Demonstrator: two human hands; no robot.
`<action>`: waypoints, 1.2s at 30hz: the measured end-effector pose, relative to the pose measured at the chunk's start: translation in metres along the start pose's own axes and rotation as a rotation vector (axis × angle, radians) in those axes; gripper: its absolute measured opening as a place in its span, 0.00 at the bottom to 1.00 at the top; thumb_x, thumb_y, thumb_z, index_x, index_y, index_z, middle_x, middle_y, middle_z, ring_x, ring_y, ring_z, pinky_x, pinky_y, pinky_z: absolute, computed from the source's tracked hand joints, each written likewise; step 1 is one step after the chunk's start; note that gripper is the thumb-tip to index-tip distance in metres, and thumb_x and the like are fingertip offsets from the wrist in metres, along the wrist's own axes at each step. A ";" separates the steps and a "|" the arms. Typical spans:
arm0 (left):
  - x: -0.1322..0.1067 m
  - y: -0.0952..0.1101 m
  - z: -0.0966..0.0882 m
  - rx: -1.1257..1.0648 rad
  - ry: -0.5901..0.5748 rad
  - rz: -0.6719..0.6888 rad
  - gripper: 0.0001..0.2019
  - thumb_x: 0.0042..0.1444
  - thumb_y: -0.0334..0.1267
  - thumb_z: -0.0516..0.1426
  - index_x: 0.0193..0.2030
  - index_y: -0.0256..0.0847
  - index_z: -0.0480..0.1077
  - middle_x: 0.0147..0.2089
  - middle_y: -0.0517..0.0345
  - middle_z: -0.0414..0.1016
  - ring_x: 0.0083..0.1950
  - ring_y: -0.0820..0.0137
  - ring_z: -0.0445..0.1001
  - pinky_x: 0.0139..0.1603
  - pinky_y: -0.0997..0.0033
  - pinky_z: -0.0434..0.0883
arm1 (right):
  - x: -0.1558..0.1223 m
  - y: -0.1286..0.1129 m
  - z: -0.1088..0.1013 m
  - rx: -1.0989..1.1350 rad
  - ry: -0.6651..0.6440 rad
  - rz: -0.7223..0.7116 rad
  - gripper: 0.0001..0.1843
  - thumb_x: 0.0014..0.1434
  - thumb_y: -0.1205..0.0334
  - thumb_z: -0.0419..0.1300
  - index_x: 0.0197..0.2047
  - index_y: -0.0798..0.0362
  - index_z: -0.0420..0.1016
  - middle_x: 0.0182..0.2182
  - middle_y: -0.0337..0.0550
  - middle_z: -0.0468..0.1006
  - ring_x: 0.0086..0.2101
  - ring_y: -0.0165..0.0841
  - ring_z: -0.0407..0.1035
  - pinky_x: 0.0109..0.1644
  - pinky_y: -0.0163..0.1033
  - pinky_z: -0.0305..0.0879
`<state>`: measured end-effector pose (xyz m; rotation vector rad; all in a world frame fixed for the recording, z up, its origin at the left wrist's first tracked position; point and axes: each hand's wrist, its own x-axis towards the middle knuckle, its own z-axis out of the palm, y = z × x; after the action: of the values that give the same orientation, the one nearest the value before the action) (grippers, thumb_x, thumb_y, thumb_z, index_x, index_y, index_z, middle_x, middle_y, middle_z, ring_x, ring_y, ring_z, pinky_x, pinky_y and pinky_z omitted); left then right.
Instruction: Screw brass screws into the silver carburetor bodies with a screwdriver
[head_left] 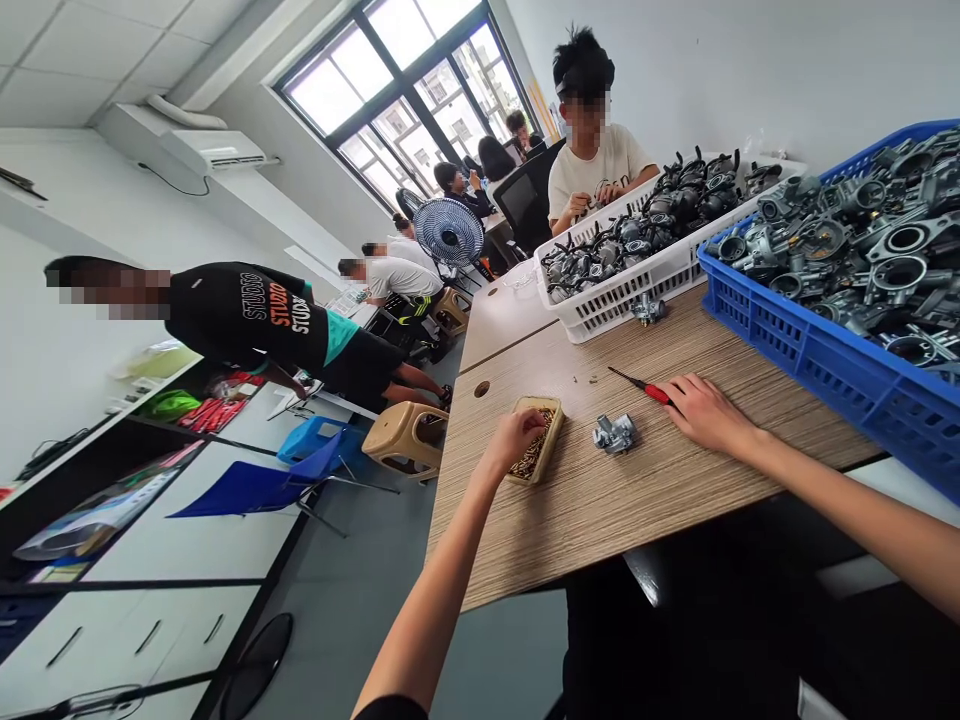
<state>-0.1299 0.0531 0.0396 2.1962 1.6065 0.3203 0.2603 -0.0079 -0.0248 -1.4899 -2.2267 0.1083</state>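
Head view, desk seen at a tilt.

- Left hand: fingers bent down into a small tan tray of brass parts. The fingertips are on the parts. I cannot tell if they are pinching one.
- Right hand: palm down on the desk, fingers lying over the red handle of a screwdriver. I cannot tell whether it is a closed grasp or only contact. The long axis of the screwdriver runs from the handle under the fingers away and to the left, and the thin shaft points toward the far side of the desk.
- Carburetor: a single grey casting, lying on the desk between the two hands. It touches neither, sits just beside the tray, and is just nearer than the screwdriver tip. The right fingertips look marginally closer to it.
- Beyond: a blue crate on the right and a white basket behind it, both heaped with similar castings.
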 end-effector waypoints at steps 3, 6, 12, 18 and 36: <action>-0.003 0.000 0.000 0.007 -0.024 0.006 0.05 0.57 0.31 0.61 0.35 0.44 0.78 0.34 0.60 0.83 0.36 0.66 0.79 0.40 0.69 0.73 | 0.000 -0.002 -0.001 0.007 -0.015 0.012 0.21 0.73 0.64 0.53 0.66 0.57 0.73 0.56 0.58 0.80 0.53 0.49 0.71 0.55 0.50 0.67; -0.006 0.002 -0.002 0.030 -0.016 0.017 0.05 0.57 0.30 0.60 0.34 0.44 0.77 0.33 0.60 0.82 0.35 0.67 0.78 0.38 0.69 0.73 | 0.000 -0.005 -0.003 0.017 -0.030 0.024 0.21 0.73 0.65 0.54 0.65 0.58 0.73 0.55 0.58 0.80 0.52 0.49 0.71 0.54 0.49 0.67; -0.014 0.036 -0.011 0.014 0.135 0.079 0.05 0.64 0.35 0.58 0.38 0.43 0.76 0.36 0.57 0.83 0.36 0.66 0.79 0.40 0.68 0.75 | 0.000 -0.007 -0.007 0.023 -0.042 0.037 0.20 0.73 0.65 0.53 0.64 0.57 0.73 0.55 0.58 0.79 0.51 0.48 0.71 0.53 0.48 0.66; -0.035 0.105 0.013 -0.036 0.159 0.285 0.03 0.68 0.35 0.60 0.43 0.45 0.77 0.40 0.57 0.82 0.39 0.67 0.79 0.43 0.68 0.77 | 0.000 -0.006 -0.007 0.039 -0.049 0.044 0.21 0.73 0.64 0.52 0.65 0.57 0.72 0.55 0.58 0.79 0.51 0.48 0.70 0.54 0.48 0.65; -0.034 0.114 0.056 -0.048 0.141 0.361 0.05 0.71 0.37 0.60 0.43 0.45 0.77 0.40 0.57 0.81 0.43 0.65 0.78 0.47 0.66 0.76 | 0.001 -0.007 -0.008 -0.009 -0.046 0.009 0.21 0.74 0.64 0.50 0.66 0.56 0.71 0.54 0.57 0.79 0.52 0.48 0.69 0.55 0.48 0.64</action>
<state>-0.0203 -0.0186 0.0418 2.4679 1.2437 0.6216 0.2577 -0.0113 -0.0153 -1.5173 -2.2596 0.1367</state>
